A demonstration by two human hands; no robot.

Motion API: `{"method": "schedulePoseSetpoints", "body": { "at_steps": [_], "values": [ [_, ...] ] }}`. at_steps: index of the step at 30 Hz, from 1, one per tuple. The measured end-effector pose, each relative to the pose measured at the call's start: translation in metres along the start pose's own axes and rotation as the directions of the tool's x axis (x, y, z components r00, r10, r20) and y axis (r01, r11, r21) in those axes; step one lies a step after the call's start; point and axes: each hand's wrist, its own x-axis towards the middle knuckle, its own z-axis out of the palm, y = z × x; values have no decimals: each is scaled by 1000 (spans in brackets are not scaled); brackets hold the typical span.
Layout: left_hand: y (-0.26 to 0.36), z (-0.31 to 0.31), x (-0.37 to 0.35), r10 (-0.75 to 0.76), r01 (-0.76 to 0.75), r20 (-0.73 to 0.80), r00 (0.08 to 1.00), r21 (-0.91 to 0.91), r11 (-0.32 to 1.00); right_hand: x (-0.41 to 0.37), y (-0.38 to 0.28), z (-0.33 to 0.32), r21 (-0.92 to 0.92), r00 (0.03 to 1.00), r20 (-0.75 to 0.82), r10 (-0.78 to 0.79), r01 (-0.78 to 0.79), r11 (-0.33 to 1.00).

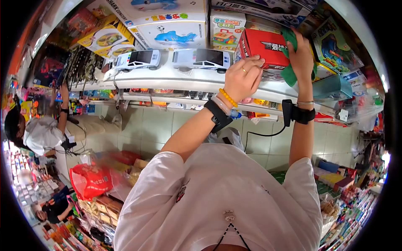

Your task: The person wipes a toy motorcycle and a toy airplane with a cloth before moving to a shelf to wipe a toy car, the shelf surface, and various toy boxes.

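Note:
A red toy box (268,47) with white lettering stands on the white shelf. My left hand (246,78) has its fingers bent against the box's lower left edge. It wears a ring and a yellow bead bracelet. At the box's right side, my right hand (300,54) is closed on a green cloth (289,76), which hangs below the fingers. Part of the cloth lies against the box's side and top corner. Left of my hands, two silver toy cars, a nearer one (201,59) and a farther one (138,60), sit on the shelf.
Shark toy boxes (171,35) and a learning toy box (228,31) stand behind the cars. A teal box (333,88) is right of my right hand. A red plastic bag (90,180) lies behind on the left. Another person (42,129) reaches to the shelf at far left.

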Motion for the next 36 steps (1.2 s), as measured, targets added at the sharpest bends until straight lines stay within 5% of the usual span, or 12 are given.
{"method": "schedulePoseSetpoints", "body": {
  "at_steps": [7,12,15,18,20,24,27,28,33,36],
  "values": [
    [0,5,1,-49,48,-41,998,-29,998,8,-14,6,128,991,65,-120,111,986],
    [-2,10,-2,-71,74,-85,994,34,997,16,-89,19,540,925,144,-351,223,812],
    [-3,3,3,-32,33,-32,999,48,998,17,-88,22,484,908,115,-403,303,821],
    [-5,-1,3,28,-28,11,1000,26,999,17,-49,4,348,951,210,-228,146,926],
    [-7,-1,2,22,-22,24,999,5,1000,20,15,13,245,975,132,-178,142,959],
    [-10,-1,-1,19,-19,27,999,-14,1000,21,39,4,84,995,41,-93,89,992],
    [-12,0,1,39,-39,1,999,-30,999,18,22,6,23,994,104,-23,21,1000],
    [-13,0,1,35,-35,-4,999,-47,998,18,-4,-4,1,964,245,104,-108,994],
    [-23,-5,-1,54,-53,27,998,-34,998,8,-97,7,452,935,180,-306,197,870],
    [-36,-22,-1,95,-96,27,995,37,995,13,-122,17,482,910,223,-349,208,851]
  ]
}}
